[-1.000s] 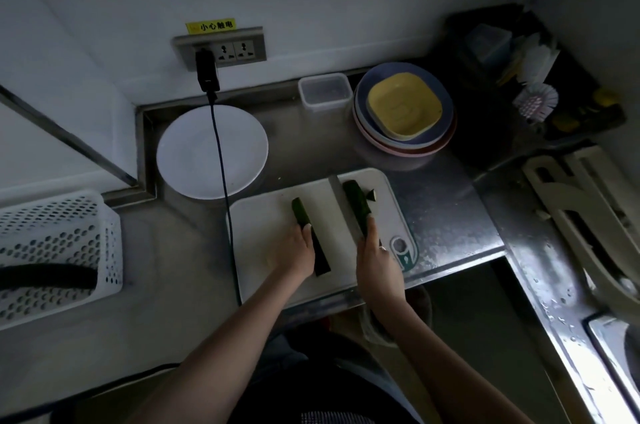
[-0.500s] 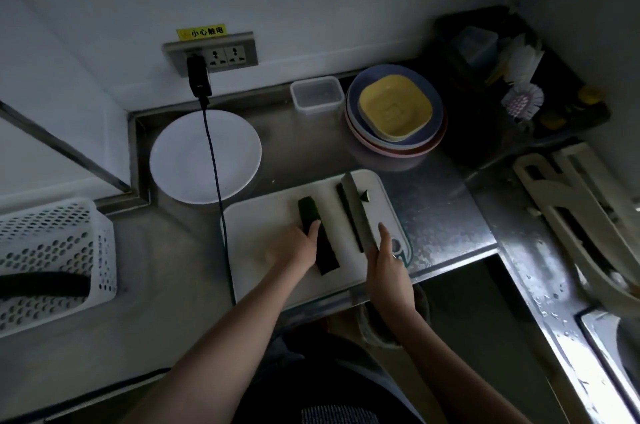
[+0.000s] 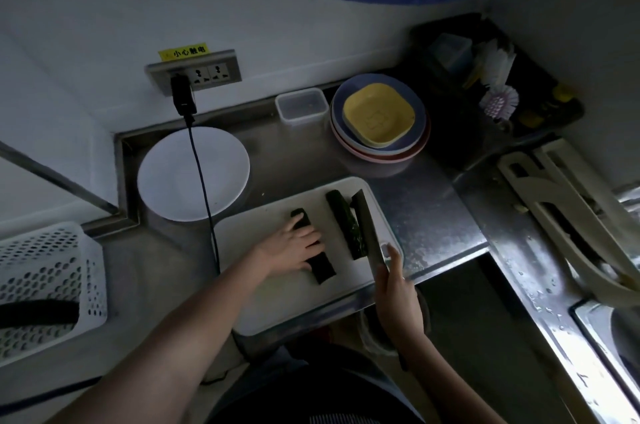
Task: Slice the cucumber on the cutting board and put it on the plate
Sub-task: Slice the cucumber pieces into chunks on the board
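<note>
Two cucumber halves (image 3: 348,229) on cutting board (image 3: 277,299), left hand (image 3: 294,245) flat on one, right hand (image 3: 394,288) gripping knife (image 3: 367,229) at board's right edge.

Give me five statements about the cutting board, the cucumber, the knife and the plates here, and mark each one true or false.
1. The left hand rests on a cucumber piece on the cutting board. True.
2. The right hand holds a knife beside the other cucumber piece. True.
3. Cucumber slices already lie on the white plate. False: nothing lies on it but a black cable that crosses it.
4. The yellow dish sits on top of a stack of plates. True.
5. The cucumber is still whole. False: two long pieces lie apart on the board.
</note>
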{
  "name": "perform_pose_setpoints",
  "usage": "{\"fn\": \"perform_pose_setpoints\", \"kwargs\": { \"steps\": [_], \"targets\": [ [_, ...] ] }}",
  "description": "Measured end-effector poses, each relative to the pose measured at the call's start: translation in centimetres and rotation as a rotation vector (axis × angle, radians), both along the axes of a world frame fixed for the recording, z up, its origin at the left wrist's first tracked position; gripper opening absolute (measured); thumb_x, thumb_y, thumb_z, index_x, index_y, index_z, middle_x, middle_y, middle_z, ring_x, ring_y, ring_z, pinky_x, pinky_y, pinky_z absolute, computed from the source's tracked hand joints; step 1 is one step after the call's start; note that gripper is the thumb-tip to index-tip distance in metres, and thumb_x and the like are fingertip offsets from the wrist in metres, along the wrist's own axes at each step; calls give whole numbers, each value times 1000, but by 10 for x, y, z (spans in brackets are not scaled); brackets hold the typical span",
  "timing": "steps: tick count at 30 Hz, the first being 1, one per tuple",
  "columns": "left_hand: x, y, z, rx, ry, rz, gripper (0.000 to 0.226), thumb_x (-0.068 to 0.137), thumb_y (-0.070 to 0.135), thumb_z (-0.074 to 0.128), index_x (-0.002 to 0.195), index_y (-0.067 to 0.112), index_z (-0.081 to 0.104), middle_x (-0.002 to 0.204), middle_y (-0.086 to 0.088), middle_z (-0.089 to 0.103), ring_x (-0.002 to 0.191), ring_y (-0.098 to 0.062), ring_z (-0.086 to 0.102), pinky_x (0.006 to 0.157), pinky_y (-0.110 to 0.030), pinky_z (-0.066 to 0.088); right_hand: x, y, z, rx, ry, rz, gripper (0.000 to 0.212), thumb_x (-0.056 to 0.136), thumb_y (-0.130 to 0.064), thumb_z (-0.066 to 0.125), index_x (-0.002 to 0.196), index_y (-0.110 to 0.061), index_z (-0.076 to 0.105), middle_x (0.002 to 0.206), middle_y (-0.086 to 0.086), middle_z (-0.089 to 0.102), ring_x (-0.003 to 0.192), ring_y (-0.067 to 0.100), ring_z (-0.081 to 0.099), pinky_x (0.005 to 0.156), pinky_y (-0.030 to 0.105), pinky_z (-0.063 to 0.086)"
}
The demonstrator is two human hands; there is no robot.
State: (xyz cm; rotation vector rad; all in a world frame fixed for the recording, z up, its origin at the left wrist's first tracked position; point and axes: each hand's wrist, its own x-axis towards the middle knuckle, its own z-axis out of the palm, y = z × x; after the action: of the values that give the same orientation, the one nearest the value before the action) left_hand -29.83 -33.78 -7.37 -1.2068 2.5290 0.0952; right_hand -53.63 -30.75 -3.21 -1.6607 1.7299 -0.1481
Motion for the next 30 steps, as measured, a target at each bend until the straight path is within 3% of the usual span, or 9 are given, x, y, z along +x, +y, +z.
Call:
{"fn": "perform_pose_setpoints", "kwargs": {
  "steps": [2,4,6,8,11,16,22,25,30],
  "targets": [
    [-3,0,0,24,-102,5,47,97,31,47,140,13,41,141,-12,41,135,-26,34,114,-51,5,0,1,0,7,11,-2,50,101,-31,35,146,-31,12,71,2,60,52,17,57,43,28,45],
    [-7,2,-1,-17,-123,5,43,101,29,35,141,13,37,140,-12,38,132,-28,33,113,-51,11,1,3,0,0,26,2,51,101,-30,35,146,-32,10,71,2,60,53,19,57,44,31,46],
    [-11,8,2,-90,-46,90,36,94,31,41,120,14,59,117,-10,58,107,-27,55,99,-48,38,2,5,1,-16,39,2,51,101,-29,35,146,-32,10,69,2,60,52,19,57,45,34,46],
    [-6,13,-4,-162,55,223,32,84,35,46,90,13,67,86,-6,65,76,-26,61,76,-42,50,4,7,2,-20,32,9,52,101,-29,35,147,-31,9,70,1,59,53,19,57,46,34,46],
    [-7,25,1,-192,128,427,34,68,36,79,78,8,63,74,-9,59,62,-28,57,63,-39,49,13,9,8,-23,3,12,52,101,-34,32,148,-32,9,83,-4,57,60,18,59,52,37,51],
    [-8,46,2,-142,162,687,43,52,32,89,74,7,61,67,-13,57,55,-29,53,51,-34,42,35,14,8,-10,43,117,51,102,-34,30,148,-29,9,73,-2,58,57,14,57,50,32,50],
    [-7,49,-7,-63,116,793,44,58,37,86,84,9,66,74,-11,61,62,-25,57,50,-31,43,52,19,7,4,94,191,51,102,-34,28,149,-28,7,77,1,61,65,18,59,61,39,53],
    [-2,51,1,-118,223,724,48,51,33,89,84,7,66,74,-12,61,61,-27,57,48,-32,45,54,22,4,-14,91,193,50,102,-34,27,149,-29,9,75,2,60,64,20,58,59,38,49],
    [-2,52,5,-79,330,571,62,59,3,77,118,5,59,118,-14,57,106,-32,54,75,-38,53,58,25,2,-14,80,193,48,102,-36,29,147,-29,14,77,2,60,68,22,59,58,34,43]
  ]
}}
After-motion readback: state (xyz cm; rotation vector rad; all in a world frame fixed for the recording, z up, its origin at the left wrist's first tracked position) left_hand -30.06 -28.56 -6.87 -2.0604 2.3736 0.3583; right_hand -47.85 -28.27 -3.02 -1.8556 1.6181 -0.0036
